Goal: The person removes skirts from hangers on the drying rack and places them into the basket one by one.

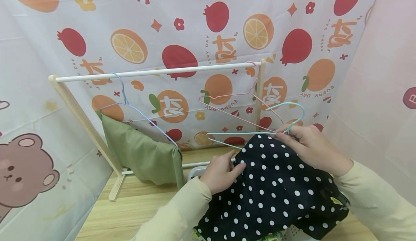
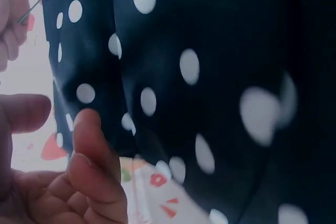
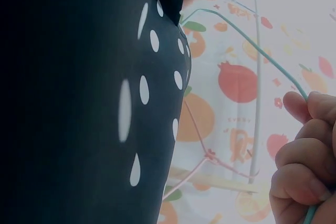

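Observation:
My right hand pinches a mint-green wire hanger just below its hook. In the right wrist view, the thumb and curled fingers close round the green wire. Black fabric with white polka dots drapes over the hanger's near side and hides much of its lower part. Beside the cloth's left edge is my left hand, thumb and forefinger spread apart. The left wrist view shows a gap between that thumb and the bent fingers, with the dotted cloth behind; whether they touch it I cannot tell.
A wooden rack with a white top rail stands behind. On it hang a blue hanger with green cloth and a bare pink hanger. Part of a pale container shows on the wooden table. Fruit-printed curtain backs everything.

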`<state>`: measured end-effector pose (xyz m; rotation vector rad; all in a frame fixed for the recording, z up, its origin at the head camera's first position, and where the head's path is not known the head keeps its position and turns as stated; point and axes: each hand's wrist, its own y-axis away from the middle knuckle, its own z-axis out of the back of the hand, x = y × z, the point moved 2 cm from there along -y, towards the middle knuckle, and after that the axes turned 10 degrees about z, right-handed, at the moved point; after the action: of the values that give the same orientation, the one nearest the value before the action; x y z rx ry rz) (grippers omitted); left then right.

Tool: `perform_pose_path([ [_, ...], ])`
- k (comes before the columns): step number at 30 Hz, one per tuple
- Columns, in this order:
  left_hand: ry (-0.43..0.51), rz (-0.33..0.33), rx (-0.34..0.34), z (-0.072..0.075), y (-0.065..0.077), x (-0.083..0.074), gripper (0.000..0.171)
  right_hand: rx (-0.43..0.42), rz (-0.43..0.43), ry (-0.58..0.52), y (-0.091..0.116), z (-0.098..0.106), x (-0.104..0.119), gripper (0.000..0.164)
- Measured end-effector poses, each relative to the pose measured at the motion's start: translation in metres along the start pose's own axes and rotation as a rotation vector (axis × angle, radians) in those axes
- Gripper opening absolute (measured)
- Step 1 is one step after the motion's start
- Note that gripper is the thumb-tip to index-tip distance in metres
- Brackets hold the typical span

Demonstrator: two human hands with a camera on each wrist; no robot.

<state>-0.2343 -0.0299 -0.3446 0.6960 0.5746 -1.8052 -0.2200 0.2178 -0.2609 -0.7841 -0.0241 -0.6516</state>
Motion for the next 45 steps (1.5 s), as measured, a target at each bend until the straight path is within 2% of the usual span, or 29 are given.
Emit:
perform_pose_path([
  [3,0.057,0.042,0.012,-0.002,-0.005,0.0,0.061,0.009,-0.003,-0.002,0.0,0.0,0.002,0.012],
  [7,0.093,0.061,0.017,-0.003,-0.008,0.0,0.055,0.021,0.0,-0.013,-0.001,-0.001,0.005,0.013],
  [15,0.16,0.057,0.048,-0.001,0.0,0.004,0.037,0.0,0.014,-0.016,-0.002,-0.002,0.007,0.013],
  [20,0.164,0.059,0.042,0.002,0.006,0.008,0.037,-0.018,0.026,0.011,-0.003,-0.001,0.006,0.012],
  [29,0.154,0.104,0.016,0.017,0.017,0.019,0.049,-0.031,0.048,0.032,-0.001,0.004,0.003,0.013],
  [37,0.175,0.142,-0.018,0.034,0.031,0.033,0.046,-0.033,0.065,0.031,0.0,0.008,0.003,0.016],
  [45,0.24,0.146,-0.068,0.051,0.047,0.047,0.043,-0.066,0.059,0.035,0.001,0.015,0.004,0.015],
])
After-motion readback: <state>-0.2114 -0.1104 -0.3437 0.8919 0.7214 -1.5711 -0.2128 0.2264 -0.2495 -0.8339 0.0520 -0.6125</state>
